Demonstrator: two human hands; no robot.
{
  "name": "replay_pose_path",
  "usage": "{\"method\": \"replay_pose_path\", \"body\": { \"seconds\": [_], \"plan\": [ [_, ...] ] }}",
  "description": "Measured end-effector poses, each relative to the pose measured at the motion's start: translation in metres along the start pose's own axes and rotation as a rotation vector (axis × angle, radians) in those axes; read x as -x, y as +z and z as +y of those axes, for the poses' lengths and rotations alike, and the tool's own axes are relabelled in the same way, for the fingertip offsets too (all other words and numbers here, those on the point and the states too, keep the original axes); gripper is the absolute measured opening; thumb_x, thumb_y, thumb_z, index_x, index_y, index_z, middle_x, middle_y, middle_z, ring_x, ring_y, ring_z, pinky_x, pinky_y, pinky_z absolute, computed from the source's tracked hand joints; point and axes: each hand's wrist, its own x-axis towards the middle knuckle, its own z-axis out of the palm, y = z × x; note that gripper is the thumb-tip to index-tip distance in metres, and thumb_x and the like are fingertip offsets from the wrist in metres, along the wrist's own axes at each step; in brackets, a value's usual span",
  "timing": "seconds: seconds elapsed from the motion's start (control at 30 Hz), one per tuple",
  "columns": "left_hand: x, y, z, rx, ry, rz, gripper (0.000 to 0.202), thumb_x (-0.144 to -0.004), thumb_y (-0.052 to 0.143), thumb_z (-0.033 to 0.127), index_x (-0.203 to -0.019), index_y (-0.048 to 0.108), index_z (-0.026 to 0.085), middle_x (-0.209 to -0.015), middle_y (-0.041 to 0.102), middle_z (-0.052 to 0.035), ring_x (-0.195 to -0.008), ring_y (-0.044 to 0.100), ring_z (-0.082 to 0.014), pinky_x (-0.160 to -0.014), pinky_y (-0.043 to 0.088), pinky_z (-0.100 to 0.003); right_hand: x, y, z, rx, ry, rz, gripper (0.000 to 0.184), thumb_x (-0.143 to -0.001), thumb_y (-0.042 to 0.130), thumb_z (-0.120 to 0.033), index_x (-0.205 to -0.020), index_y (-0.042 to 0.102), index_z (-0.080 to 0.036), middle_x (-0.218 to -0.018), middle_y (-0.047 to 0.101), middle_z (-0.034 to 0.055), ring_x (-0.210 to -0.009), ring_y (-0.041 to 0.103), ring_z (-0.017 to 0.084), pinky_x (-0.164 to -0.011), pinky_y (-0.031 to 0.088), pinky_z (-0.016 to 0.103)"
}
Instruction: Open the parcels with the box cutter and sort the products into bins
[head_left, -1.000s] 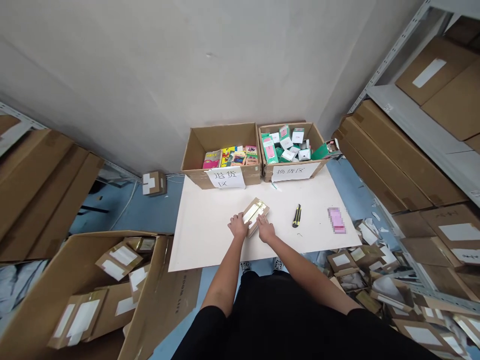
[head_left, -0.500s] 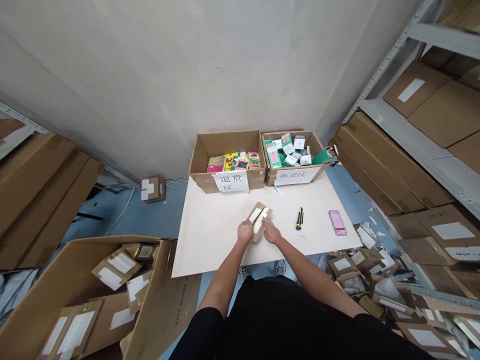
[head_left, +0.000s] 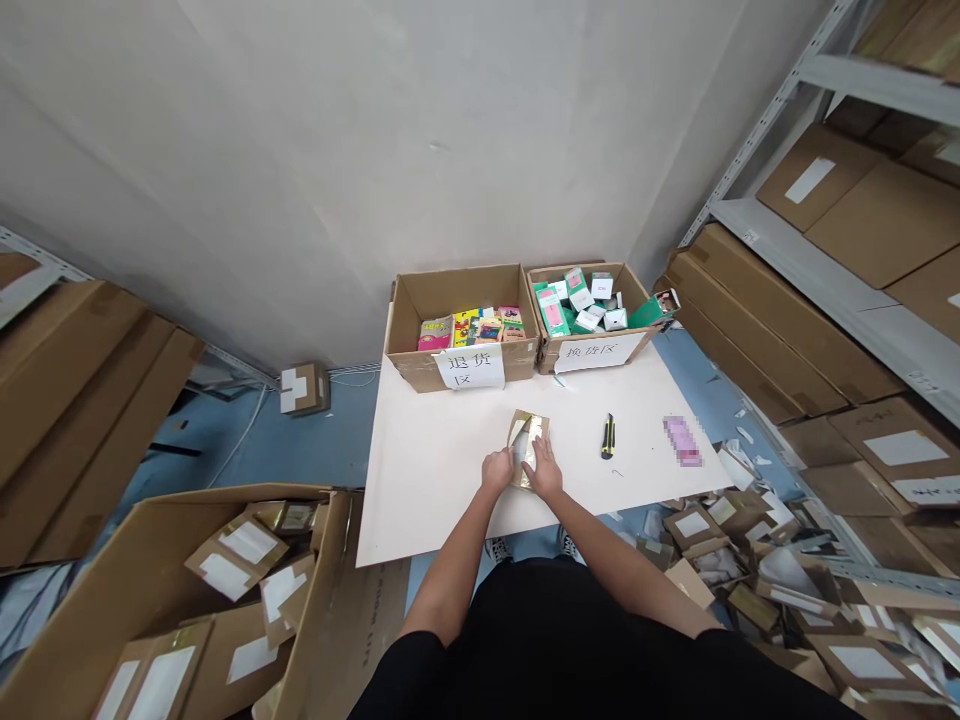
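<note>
A small cardboard box (head_left: 535, 424) with shiny tape on top lies on the white table, its top partly parted along a slit. My left hand (head_left: 498, 468) is closed on the box's left flap, which stands lifted. On the right side of the top rests my right hand (head_left: 546, 468), its fingers stretched out over the taped flap. Between the flaps a pale grey inside shows; what it is I cannot make out. A black and yellow utility knife (head_left: 607, 437) lies to the right of the box, touched by neither hand.
At the table's (head_left: 420, 480) back stand an open carton of booklets (head_left: 420, 372) and a carton of green and white boxes (head_left: 551, 355), both with paper signs. A blurred pink item (head_left: 682, 441) lies right. A big carton of parcels (head_left: 135, 520) stands left; opened boxes (head_left: 750, 590) litter the right floor.
The small box's left flap has been pulled up and the gap in its top has widened. The box now lies straighter. My right hand has stayed on its top.
</note>
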Motion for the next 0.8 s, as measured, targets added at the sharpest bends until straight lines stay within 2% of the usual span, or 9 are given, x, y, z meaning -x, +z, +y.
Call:
{"method": "replay_pose_path", "body": {
  "seconds": [0.13,0.2,0.3,0.43,0.57,0.7,0.8],
  "plan": [
    [0.005,0.003,-0.003,0.045,0.0,0.001,0.053,-0.113,0.024,0.032,-0.12,0.074,0.016,-0.112,0.08,-0.0147,-0.108,0.076,-0.0256,-0.095,0.052,-0.034,-0.004,0.015,0.002,-0.058,0.101,0.151,0.093,-0.086,0.066,-0.033,-0.168,0.026,-0.017,-0.176,0.024,0.0103,-0.165,0.016,0.028,-0.127,0.035,0.04],
    [0.008,0.006,-0.003,0.064,-0.004,0.01,0.053,-0.114,0.023,0.031,-0.12,0.074,0.016,-0.114,0.08,-0.0139,-0.109,0.076,-0.0241,-0.094,0.052,-0.031,-0.007,0.017,0.007,-0.133,0.159,0.237,0.095,-0.08,0.066,-0.028,-0.167,0.03,-0.018,-0.175,0.028,0.0108,-0.163,0.024,0.029,-0.124,0.04,0.041],
    [0.01,0.011,-0.001,0.098,-0.031,0.021,0.051,-0.114,0.026,0.033,-0.122,0.074,0.017,-0.111,0.08,-0.014,-0.105,0.077,-0.0241,-0.089,0.052,-0.03,-0.01,0.015,0.018,-0.289,0.168,0.321,0.093,-0.076,0.062,-0.024,-0.165,0.034,-0.019,-0.17,0.038,0.011,-0.158,0.035,0.028,-0.124,0.041,0.041],
    [0.009,0.016,0.003,0.142,-0.076,0.055,0.051,-0.114,0.028,0.035,-0.119,0.075,0.016,-0.108,0.081,-0.0153,-0.103,0.077,-0.0248,-0.086,0.051,-0.03,-0.01,0.007,0.034,-0.612,0.141,0.332,0.097,-0.07,0.06,-0.024,-0.163,0.036,-0.019,-0.164,0.048,0.0115,-0.153,0.045,0.026,-0.126,0.037,0.043],
    [0.007,0.023,0.004,0.178,-0.126,0.104,0.05,-0.113,0.029,0.031,-0.125,0.074,0.014,-0.106,0.081,-0.0172,-0.102,0.078,-0.026,-0.085,0.052,-0.031,-0.008,-0.001,0.047,-0.981,0.136,0.277,0.1,-0.063,0.065,-0.023,-0.16,0.041,-0.018,-0.166,0.045,0.0163,-0.154,0.043,0.028,-0.125,0.038,0.046],
    [0.006,0.03,0.008,0.234,-0.131,0.133,0.048,-0.112,0.031,0.029,-0.13,0.073,0.012,-0.105,0.081,-0.0187,-0.101,0.078,-0.0272,-0.086,0.053,-0.032,-0.005,-0.007,0.059,-1.163,0.184,0.258,0.095,-0.057,0.068,-0.021,-0.151,0.052,-0.021,-0.165,0.046,0.0167,-0.155,0.042,0.031,-0.124,0.04,0.049],
    [0.005,0.033,0.01,0.287,-0.137,0.137,0.047,-0.111,0.033,0.028,-0.13,0.073,0.011,-0.105,0.081,-0.0189,-0.101,0.078,-0.0274,-0.087,0.053,-0.033,-0.005,-0.011,0.066,-1.23,0.22,0.266,0.089,-0.055,0.068,-0.019,-0.144,0.058,-0.023,-0.161,0.051,0.016,-0.154,0.042,0.032,-0.119,0.046,0.049]
  ]
}}
